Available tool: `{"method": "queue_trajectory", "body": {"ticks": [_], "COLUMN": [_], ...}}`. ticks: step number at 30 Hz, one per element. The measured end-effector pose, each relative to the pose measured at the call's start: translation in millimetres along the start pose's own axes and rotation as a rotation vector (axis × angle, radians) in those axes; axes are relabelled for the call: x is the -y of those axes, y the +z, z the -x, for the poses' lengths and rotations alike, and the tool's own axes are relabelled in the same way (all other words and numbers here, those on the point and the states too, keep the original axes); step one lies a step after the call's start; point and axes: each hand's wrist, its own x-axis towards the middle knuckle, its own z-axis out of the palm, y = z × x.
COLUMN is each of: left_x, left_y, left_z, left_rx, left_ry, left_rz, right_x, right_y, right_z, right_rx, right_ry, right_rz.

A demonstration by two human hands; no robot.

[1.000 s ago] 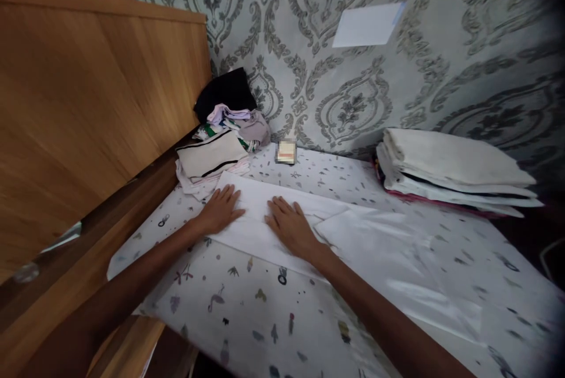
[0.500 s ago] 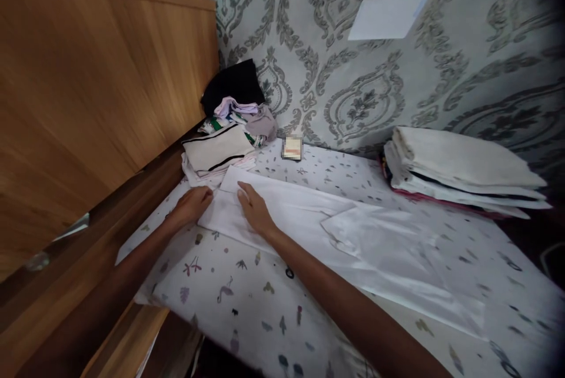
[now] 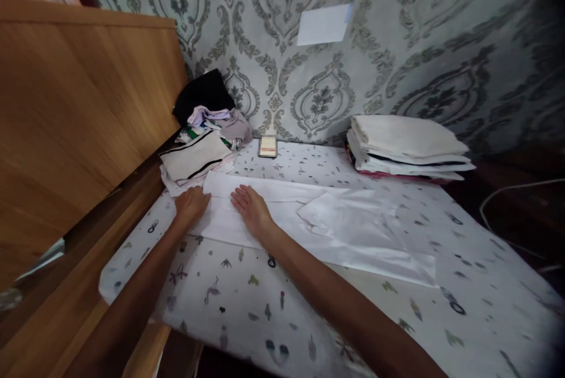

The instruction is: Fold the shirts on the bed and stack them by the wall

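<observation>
A long white garment (image 3: pixel 282 211), folded into a strip, lies across the patterned bedsheet (image 3: pixel 247 284). At its left end my left hand (image 3: pixel 192 206) is closed, with the fingers curled at the garment's edge. My right hand (image 3: pixel 253 210) rests on the same strip a little farther right, its fingers stretched out and nothing in its grasp. Loose creases and a pointed flap of cloth show toward the garment's right half. The exact kind of garment cannot be made out.
Behind my left hand sits a pile of folded clothes (image 3: pixel 196 157). A small framed box (image 3: pixel 268 146) stands by the wall. To the right is a stack of folded cloths (image 3: pixel 408 139). A wooden panel (image 3: pixel 88 101) borders the left side.
The view has swung, so the wall, stack and garment appear farther left. My right hand's fingers are more spread out, while my left hand stays at the garment's end.
</observation>
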Motion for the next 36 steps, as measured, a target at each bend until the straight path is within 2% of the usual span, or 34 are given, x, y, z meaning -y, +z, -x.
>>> {"method": "queue_trajectory", "body": {"ticks": [6, 10, 12, 15, 18, 21, 23, 24, 25, 28, 29, 30, 33, 36], "left_x": [-6.6, -8.2, -16.0, -44.8, -89.6, -129.0, -141.8, -143.5, -142.7, -132.8, -129.9, -128.2, -132.5, -147.1], "left_y": [-4.0, -17.2, -24.8, -33.5, -35.7, -31.9, -25.6, -20.8, -14.9, 8.6, 17.2, 25.4, 43.9, 50.2], "left_z": [-1.1, -10.5, -14.3, -15.3, -6.1, 10.6, 20.3, 23.7, 26.2, 30.7, 32.4, 34.7, 43.6, 51.5], "left_rx": [0.003, 0.055, 0.081, 0.1, 0.138, 0.34, 0.437, 0.414, 0.339, 0.035, -0.029, -0.06, -0.054, -0.031], "left_ry": [0.005, 0.017, 0.045, 0.096, 0.175, 0.327, 0.431, 0.472, 0.512, 0.666, 0.715, 0.753, 0.79, 0.77], "left_rz": [0.09, 0.287, 0.411, 0.565, 0.706, 0.868, 0.943, 0.949, 0.926, 0.714, 0.626, 0.547, 0.393, 0.343], "right_x": [10.3, 18.9, 23.4, 31.5, 43.0, 56.3, 63.9, 66.9, 69.1, 72.5, 73.2, 74.1, 79.7, 90.9], "right_y": [-4.3, -12.6, -16.8, -22.4, -28.9, -37.5, -43.5, -46.1, -48.2, -50.8, -50.7, -50.5, -52.2, -59.8], "right_z": [5.7, 6.8, 6.8, 6.2, 6.4, 10.3, 15.3, 18.2, 21.1, 27.2, 27.9, 28.1, 26.6, 25.3], "right_rx": [0.003, 0.03, 0.04, 0.054, 0.049, 0.073, 0.091, 0.091, 0.083, 0.041, 0.031, 0.025, 0.028, 0.033], "right_ry": [0.048, 0.027, 0.033, 0.034, 0.021, 0.028, 0.049, 0.054, 0.053, 0.023, 0.012, 0.0, -0.041, -0.145], "right_rz": [-0.132, -0.188, -0.221, -0.271, -0.32, -0.385, -0.395, -0.387, -0.372, -0.313, -0.292, -0.272, -0.224, -0.182]}}
